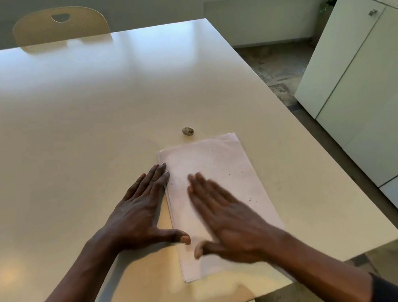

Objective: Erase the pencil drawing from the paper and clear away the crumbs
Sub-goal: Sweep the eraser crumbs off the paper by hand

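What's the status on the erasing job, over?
Left hand flat, pinning paper edge. Right hand open, blurred, on the sheet. Crumbs remain right side. Eraser set aside; nothing blocking.

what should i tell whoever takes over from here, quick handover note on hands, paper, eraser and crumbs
Left hand: open, flat, pinning the left edge of the paper, thumb on the sheet.
Right hand: open, palm down over the paper's middle, motion-blurred, apparently mid-sweep; it holds nothing.
Eraser: lying on the table just beyond the paper's far edge, clear of both hands.
Done: no pencil drawing is visible on the exposed paper, so erasing looks finished.
Left: dark crumbs lie scattered over the sheet's right half, some near its right edge. Brush them off the paper and table.
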Demonstrator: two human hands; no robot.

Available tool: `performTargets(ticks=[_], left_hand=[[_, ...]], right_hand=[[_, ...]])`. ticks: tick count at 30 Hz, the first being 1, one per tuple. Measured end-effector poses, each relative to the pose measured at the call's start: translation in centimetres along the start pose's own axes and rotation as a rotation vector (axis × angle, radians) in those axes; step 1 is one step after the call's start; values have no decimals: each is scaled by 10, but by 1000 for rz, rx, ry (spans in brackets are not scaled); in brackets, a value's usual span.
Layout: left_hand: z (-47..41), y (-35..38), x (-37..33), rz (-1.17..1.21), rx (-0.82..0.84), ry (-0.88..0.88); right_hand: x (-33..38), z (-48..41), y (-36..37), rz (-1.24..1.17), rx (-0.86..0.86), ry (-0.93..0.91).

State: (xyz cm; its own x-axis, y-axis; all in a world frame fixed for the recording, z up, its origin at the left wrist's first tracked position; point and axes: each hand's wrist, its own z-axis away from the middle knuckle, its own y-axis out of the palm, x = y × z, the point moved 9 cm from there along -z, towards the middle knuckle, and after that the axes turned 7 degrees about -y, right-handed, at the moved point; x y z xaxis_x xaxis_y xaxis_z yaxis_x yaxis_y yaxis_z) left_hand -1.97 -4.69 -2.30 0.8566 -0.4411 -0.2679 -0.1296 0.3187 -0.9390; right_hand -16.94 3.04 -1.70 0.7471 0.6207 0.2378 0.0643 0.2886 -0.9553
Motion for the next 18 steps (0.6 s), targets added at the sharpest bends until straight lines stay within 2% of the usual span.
performTargets(ticks=[2,4,10,14,18], left_hand=[[-1,1,0,1,12,6],[-1,2,1,-2,23,7],[-1,2,0,19,22,-3],[0,1,0,29,19,-6],[-1,2,1,9,6,4]], right_hand=[[28,-3,9,-23,28,-106],[33,-5,14,-16,35,-134],[-23,-11,7,34,42,43],[-50,-13,-5,-33,-2,167],[0,-23,0,-10,11,26]])
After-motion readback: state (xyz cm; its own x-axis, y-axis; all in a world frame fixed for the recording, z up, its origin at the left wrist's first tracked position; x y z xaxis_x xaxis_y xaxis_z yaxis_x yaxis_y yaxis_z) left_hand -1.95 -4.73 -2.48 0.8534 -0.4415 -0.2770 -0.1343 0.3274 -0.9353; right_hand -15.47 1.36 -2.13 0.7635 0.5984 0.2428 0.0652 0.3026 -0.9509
